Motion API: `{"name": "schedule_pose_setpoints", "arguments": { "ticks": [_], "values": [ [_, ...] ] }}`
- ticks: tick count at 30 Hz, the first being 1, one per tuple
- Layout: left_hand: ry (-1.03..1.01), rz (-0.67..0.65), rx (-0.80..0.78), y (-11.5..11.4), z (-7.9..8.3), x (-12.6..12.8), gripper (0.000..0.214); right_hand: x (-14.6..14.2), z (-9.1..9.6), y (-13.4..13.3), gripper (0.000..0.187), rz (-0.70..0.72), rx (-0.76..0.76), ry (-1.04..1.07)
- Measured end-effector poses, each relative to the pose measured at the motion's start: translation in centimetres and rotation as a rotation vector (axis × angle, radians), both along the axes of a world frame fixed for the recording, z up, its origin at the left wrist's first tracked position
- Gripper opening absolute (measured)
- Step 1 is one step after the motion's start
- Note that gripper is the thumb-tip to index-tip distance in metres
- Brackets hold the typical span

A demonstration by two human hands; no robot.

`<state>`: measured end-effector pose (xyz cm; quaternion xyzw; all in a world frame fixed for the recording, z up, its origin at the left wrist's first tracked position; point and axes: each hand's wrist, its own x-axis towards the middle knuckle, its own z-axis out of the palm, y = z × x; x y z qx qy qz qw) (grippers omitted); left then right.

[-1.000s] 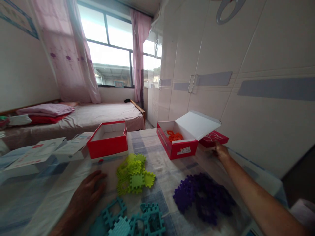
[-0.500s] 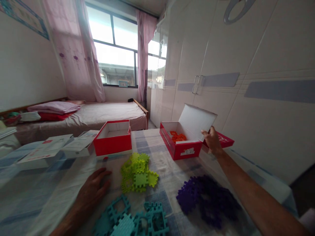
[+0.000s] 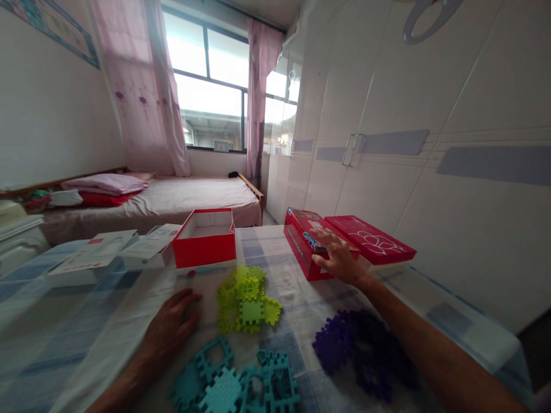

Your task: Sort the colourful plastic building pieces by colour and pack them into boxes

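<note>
My right hand point(image 3: 338, 255) lies spread over the closed lid of a red box point(image 3: 297, 244), its fingers on the top near the front edge. The orange pieces inside that box are hidden by the lid. On the cloth, my left hand point(image 3: 174, 318) rests with loosely stretched fingers and holds nothing. Just right of it is a pile of yellow-green interlocking plastic pieces point(image 3: 249, 301). Teal pieces point(image 3: 224, 390) lie nearer to me, and dark purple pieces point(image 3: 361, 350) are heaped beneath my right forearm.
An open red box point(image 3: 205, 250) stands at the table's far side, beside two white boxes point(image 3: 92, 252) point(image 3: 150, 246) on the left. A dark red flat box lid point(image 3: 379, 241) lies right of the closed box. Beyond are a bed point(image 3: 193, 198) and a wardrobe point(image 3: 387, 103).
The box's lid, upright in my right hand before, is now down over the orange pieces. My right hand has moved left onto it. My left hand has stayed on the cloth.
</note>
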<state>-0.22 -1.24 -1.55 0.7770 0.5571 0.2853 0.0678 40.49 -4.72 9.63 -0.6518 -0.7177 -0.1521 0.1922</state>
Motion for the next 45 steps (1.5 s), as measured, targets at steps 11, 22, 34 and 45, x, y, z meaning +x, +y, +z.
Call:
{"name": "schedule_pose_setpoints", "arguments": {
  "ticks": [11, 22, 34, 45],
  "values": [
    [0.017, -0.002, -0.005, 0.0, -0.2, 0.0, 0.042, -1.2, -0.3, 1.2, 0.048, -0.208, 0.024, -0.008],
    [0.01, -0.018, 0.011, -0.3, 0.3, 0.1, 0.042, -1.8, -0.8, 1.6, 0.049, -0.241, -0.086, -0.122],
    [0.022, -0.019, 0.005, -0.2, 0.1, 0.1, 0.046, -2.1, -1.6, 1.2, 0.056, -0.234, -0.083, -0.14],
    [-0.013, -0.003, 0.022, -0.3, 0.0, 0.2, 0.042, -0.1, -1.7, 1.6, 0.055, -0.252, -0.037, -0.129]
  ]
}}
